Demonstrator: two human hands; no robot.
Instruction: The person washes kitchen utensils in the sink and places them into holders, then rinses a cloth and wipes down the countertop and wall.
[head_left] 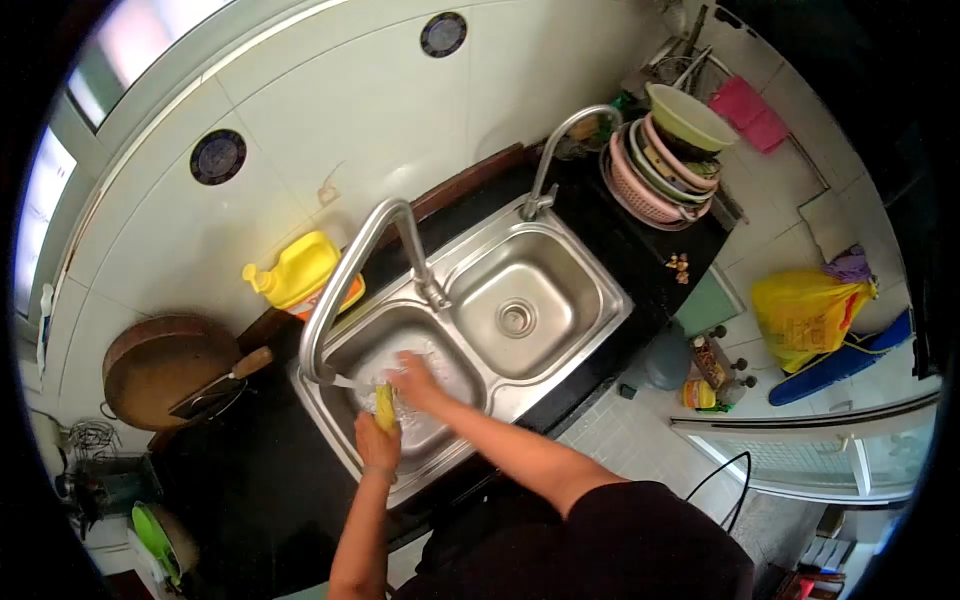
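Evidently, the left hand [378, 442] is clamped on the near end of a yellow item [385, 403] running lengthwise forward from that grip, over the basin [458, 352]; the right hand [414, 382] is just beside, grip unclear.

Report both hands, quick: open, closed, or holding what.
Left hand: closed around a long yellow item.
Right hand: near that item; whether open or closed cannot be told.

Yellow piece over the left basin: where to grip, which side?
Probably the near end of the yellow piece, from the near side, as the left hand does: it's elongated, and its far end projects beyond that hand, close to the right hand.
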